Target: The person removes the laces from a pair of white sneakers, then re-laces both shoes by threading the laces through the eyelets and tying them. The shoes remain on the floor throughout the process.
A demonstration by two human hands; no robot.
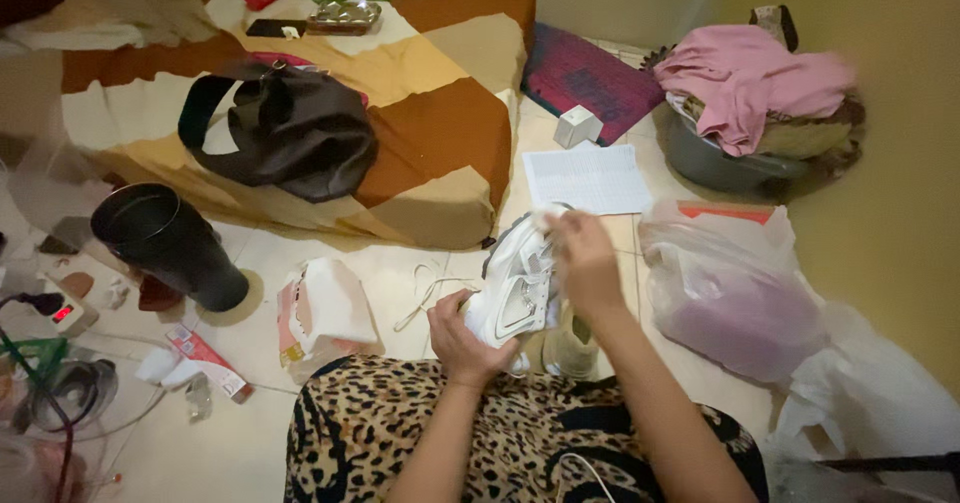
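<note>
Far left on the floor: a power strip [62, 313] w/ a red light, then a black vase [170, 243] lying on its side. Behind it a mattress [430, 153] in brown/cream patches, w/ a dark handbag [290, 128] on top. Further right on the floor, a tissue pack [325, 313] just beside the leopard-print lap [400, 423].

Centre: the left hand [462, 341] grips the white sneaker [518, 283] from below, fingers wrapped round its side. A loose lace [425, 293] trails off to the left. The right hand [585, 263] is on the shoe's upper end, fingers pinched on it; blurred, so can't tell the exact grip. Shoe held above the floor, just in front of the lap.

Right: a paper sheet [590, 178], a plastic bag [730, 303], and a basin [720, 163] of clothes.
</note>
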